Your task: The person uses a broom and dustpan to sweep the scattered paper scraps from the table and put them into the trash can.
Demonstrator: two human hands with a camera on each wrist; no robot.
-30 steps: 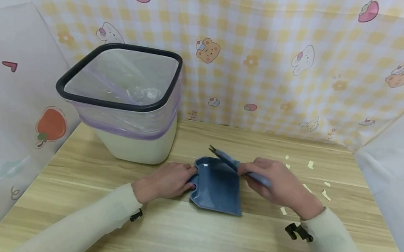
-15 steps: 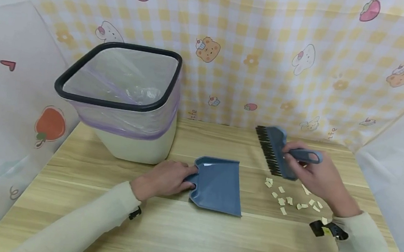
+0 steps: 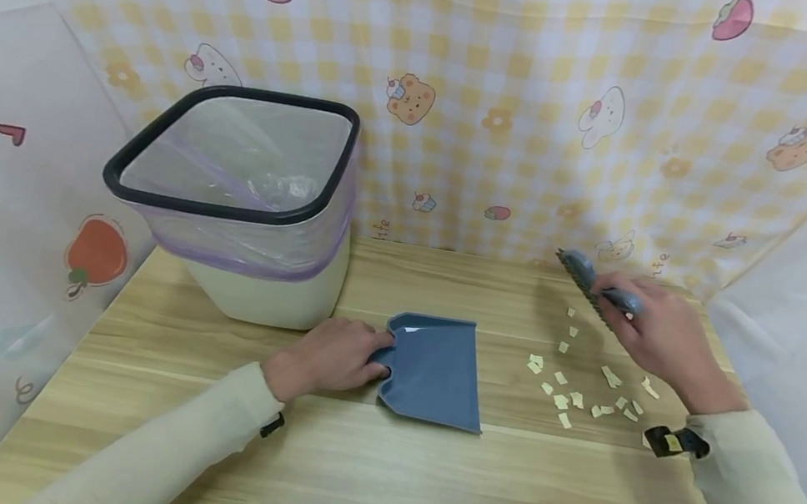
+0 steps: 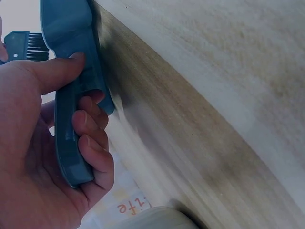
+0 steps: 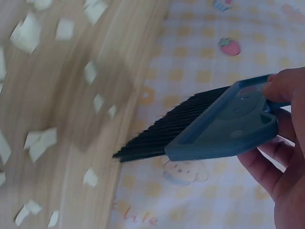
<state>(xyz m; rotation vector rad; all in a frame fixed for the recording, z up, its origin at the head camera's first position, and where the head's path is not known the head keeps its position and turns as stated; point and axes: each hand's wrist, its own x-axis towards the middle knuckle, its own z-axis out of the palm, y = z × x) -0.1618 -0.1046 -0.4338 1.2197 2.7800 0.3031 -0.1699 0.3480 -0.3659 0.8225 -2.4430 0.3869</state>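
Observation:
A blue dustpan (image 3: pixel 434 372) lies on the wooden table, its wide lip facing right. My left hand (image 3: pixel 336 355) grips its handle; in the left wrist view the fingers wrap round the handle (image 4: pixel 71 138) with the thumb along the top. Over on the right, my right hand (image 3: pixel 666 326) holds a small blue hand brush (image 5: pixel 228 119) by its handle. Its dark bristles (image 5: pixel 171 125) point left and down, raised above the back of the table. Several pale paper scraps (image 3: pixel 577 399) lie scattered between the dustpan and my right hand.
A cream trash bin (image 3: pixel 277 295) with a black rim (image 3: pixel 227 211) and a clear liner stands at the back left, behind my left hand. A yellow checked curtain (image 3: pixel 490 162) hangs along the table's back edge. White sheeting closes off both sides.
The right hand has carried the brush from over the dustpan to the back right and turned it, uncovering more paper scraps. The left hand and dustpan stay nearly where they were.

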